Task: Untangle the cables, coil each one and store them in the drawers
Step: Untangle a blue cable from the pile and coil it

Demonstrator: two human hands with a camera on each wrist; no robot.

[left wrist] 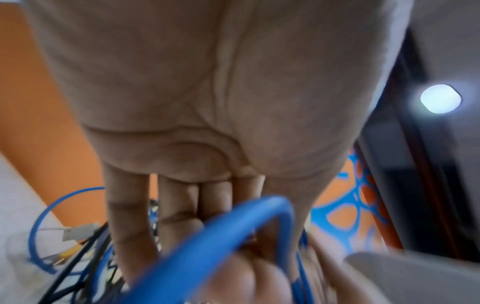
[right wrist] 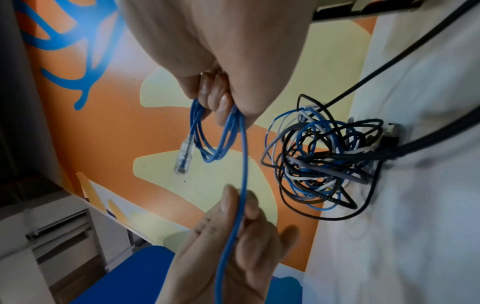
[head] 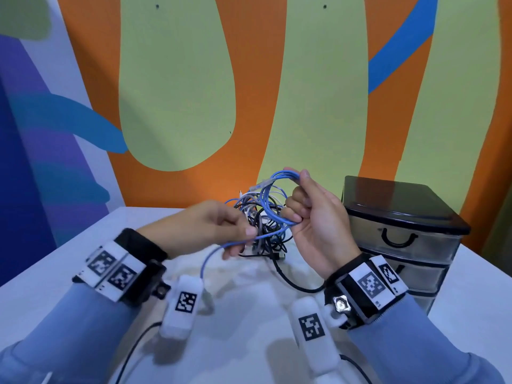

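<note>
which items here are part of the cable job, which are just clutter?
In the job:
- blue cable, coiled loops gripped by right hand, tail pinched by left hand
- tangled cable pile on the table
- drawer unit, drawers shut

Just there:
- painted wall
- white cloth under the pile
</note>
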